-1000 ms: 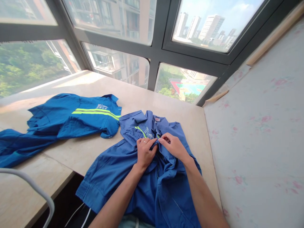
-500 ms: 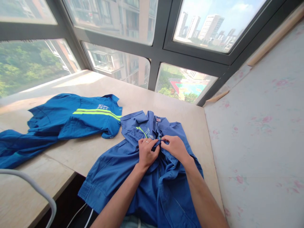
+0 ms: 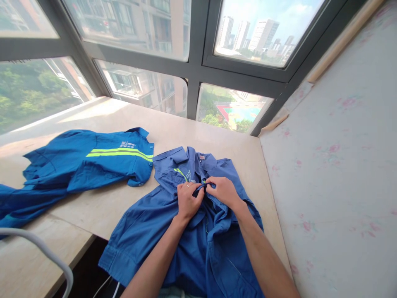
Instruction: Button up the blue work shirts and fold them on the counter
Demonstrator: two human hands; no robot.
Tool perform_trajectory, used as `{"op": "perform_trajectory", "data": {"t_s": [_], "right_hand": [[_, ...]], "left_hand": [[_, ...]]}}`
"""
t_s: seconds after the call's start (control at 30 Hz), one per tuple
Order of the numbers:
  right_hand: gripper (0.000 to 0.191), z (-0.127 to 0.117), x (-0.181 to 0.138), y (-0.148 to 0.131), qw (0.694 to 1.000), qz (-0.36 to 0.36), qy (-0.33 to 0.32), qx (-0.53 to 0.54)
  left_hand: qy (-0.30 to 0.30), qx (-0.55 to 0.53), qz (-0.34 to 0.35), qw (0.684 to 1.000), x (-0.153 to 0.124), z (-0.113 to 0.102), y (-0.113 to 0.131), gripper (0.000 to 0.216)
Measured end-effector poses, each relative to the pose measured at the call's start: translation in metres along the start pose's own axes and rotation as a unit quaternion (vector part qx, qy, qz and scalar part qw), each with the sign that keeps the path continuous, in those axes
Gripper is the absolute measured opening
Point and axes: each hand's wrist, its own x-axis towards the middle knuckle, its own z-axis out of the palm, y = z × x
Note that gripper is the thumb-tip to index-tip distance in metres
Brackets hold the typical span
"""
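A blue work jacket (image 3: 145, 223) with a collar and a short yellow-green stripe lies rumpled before me, its lower part hanging toward my lap. My left hand (image 3: 189, 200) pinches the jacket's front edge between thumb and fingers; a ring shows on one finger. Close beside it, my right hand (image 3: 223, 191) grips the opposite front edge, fingers curled. Both hands meet at the middle of the chest, just below the collar. Whatever small fastening may be between the fingertips is hidden.
Another blue work jacket (image 3: 82, 161) with a yellow-green stripe lies flat on the pale tabletop (image 3: 130, 116) to the left. A grey-white curved tube (image 3: 46, 248) crosses the lower left corner. Dark window frames (image 3: 198, 70) rise behind, and a flowered wall (image 3: 335, 186) bounds the right.
The view has shifted slightly, so the scene sits a little further left. Both hands stay on the jacket's front edges, with only slight finger movement.
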Motion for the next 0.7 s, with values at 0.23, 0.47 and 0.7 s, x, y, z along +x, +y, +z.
{"op": "perform_trajectory", "data": {"t_s": [0.23,0.47,0.7], "right_hand": [[0.015,0.0000,-0.0020,-0.0008,0.994,-0.039,-0.013,0.096],[0.015,-0.0008,-0.0011,-0.0006,0.996,-0.049,-0.007,0.080],[0.020,-0.0023,-0.0005,-0.0004,0.998,-0.037,-0.012,0.042]], "left_hand": [[0.008,-0.014,-0.021,1.000,-0.0006,-0.0020,-0.0020,0.012],[0.003,-0.020,-0.018,1.000,-0.0001,-0.0023,-0.0022,0.012],[0.002,-0.015,-0.022,1.000,-0.0011,-0.0012,-0.0024,0.011]]}}
